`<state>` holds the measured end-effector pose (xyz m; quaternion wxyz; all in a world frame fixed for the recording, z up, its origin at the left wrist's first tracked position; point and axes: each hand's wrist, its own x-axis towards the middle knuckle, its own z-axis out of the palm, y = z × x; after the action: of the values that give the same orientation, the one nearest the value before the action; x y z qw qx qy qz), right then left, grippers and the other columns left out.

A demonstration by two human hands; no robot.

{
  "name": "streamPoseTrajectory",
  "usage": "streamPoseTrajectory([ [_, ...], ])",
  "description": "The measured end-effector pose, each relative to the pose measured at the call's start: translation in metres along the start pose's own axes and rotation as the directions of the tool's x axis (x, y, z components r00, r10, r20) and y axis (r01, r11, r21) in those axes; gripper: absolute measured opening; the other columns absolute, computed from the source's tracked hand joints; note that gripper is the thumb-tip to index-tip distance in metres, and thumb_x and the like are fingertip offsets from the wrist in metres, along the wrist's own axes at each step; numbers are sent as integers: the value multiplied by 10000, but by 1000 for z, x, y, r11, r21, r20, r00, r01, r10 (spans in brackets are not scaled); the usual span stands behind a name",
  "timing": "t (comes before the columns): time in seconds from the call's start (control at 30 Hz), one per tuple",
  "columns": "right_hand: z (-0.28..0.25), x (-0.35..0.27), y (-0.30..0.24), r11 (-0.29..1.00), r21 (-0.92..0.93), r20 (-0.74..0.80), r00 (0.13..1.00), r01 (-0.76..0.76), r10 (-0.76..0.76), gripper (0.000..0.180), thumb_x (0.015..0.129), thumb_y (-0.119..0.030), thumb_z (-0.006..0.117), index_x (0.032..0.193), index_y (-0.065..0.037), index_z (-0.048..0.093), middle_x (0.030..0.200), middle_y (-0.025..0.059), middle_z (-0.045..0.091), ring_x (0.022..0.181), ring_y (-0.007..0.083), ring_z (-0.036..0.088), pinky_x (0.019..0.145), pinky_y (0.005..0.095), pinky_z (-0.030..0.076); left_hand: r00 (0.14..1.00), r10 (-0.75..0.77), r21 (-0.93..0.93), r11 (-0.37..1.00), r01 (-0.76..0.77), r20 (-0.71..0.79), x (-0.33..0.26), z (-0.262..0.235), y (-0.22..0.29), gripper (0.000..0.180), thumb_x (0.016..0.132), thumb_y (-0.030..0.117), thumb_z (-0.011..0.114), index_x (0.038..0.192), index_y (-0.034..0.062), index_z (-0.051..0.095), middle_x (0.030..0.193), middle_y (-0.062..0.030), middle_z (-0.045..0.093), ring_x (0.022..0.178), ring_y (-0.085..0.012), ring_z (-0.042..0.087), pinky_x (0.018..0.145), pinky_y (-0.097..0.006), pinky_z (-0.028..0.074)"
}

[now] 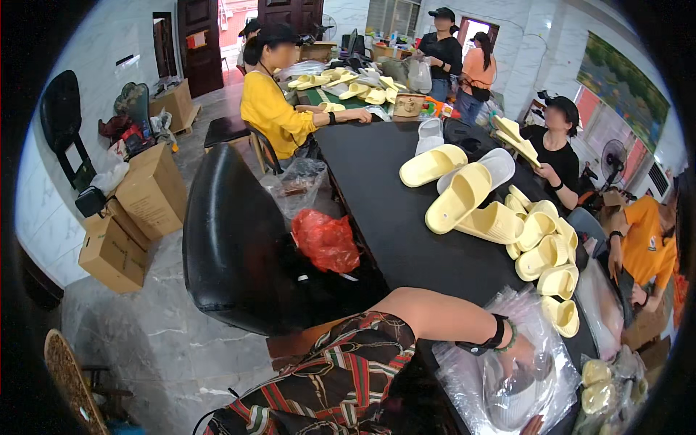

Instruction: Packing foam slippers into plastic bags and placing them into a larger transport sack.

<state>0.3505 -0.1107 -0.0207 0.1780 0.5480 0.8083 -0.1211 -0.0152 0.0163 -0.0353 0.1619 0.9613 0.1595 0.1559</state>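
Note:
My left hand (520, 354) comes in from the lower middle, wearing a black wristband and a green beaded bracelet. Its fingers curl over a pair of grey slippers (511, 399) inside a clear plastic bag (464, 377), and the film partly covers them. At the bottom edge only a few fingertips of my right hand (533, 425) show, against the same bag; what they pinch is hidden. Beyond the bag, several pale yellow slippers (542, 257) lie in an overlapping row on the black table (362, 181). Grey slippers (494, 168) rest among the far yellow ones.
Bagged yellow slippers (598, 384) sit at the lower right. A black chair (232, 239) and a red plastic bag (325, 241) stand left of the table. A co-worker across the table holds yellow slippers (516, 139); others work nearby. Cardboard boxes (151, 190) line the left wall.

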Motion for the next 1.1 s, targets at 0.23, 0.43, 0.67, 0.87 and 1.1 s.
streamPoseTrajectory([
  [0.23, -2, -19, 14, 998, 4, -16, 998, -63, 63, 1515, 506, -614, 872, 1531, 55, -21, 1574, 355, 50, 1478, 480, 5, 1200, 538, 119, 974, -224, -96, 970, 225, 22, 40, 3, 11, 678, 720, 413, 794, 1285, 90, 603, 1219, -164, 640, 1028, -361, 648, 902, -445, 522],
  [0.43, -2, -19, 15, 997, 9, -17, 997, -71, 72, 1510, 510, -610, 872, 1531, 53, -21, 1575, 353, 50, 1479, 479, 4, 1200, 538, 120, 993, -116, 164, 979, 121, -38, 54, 10, 13, 490, 736, 386, 781, 1181, 204, 688, 1027, -85, 703, 1101, -314, 611, 961, -456, 475],
  [0.67, 1, -23, 11, 997, 17, -16, 997, -76, 77, 1505, 514, -605, 872, 1533, 50, -22, 1576, 351, 51, 1480, 477, 3, 1199, 539, 121, 953, -258, 78, 959, 273, -161, 58, 24, 13, 272, 745, 337, 719, 1002, 255, 756, 917, -1, 710, 1026, -260, 622, 923, -491, 422],
  [0.87, 2, -28, 12, 996, 23, -26, 996, -84, 85, 1501, 518, -601, 872, 1533, 47, -23, 1576, 349, 51, 1480, 476, 2, 1199, 540, 121, 947, -206, 82, 969, 232, -248, 42, 21, 14, 146, 698, 245, 701, 825, 193, 751, 850, 6, 712, 951, -252, 646, 848, -485, 425],
  [1.1, 1, -6, 0, 999, 25, -24, 999, -22, 22, 1496, 523, -596, 873, 1534, 44, -23, 1577, 347, 51, 1481, 474, 1, 1199, 541, 122, 927, -266, -26, 963, 269, -265, -6, 6, -16, 212, 650, 216, 734, 854, 162, 724, 844, -48, 701, 941, -280, 656, 837, -471, 420],
])
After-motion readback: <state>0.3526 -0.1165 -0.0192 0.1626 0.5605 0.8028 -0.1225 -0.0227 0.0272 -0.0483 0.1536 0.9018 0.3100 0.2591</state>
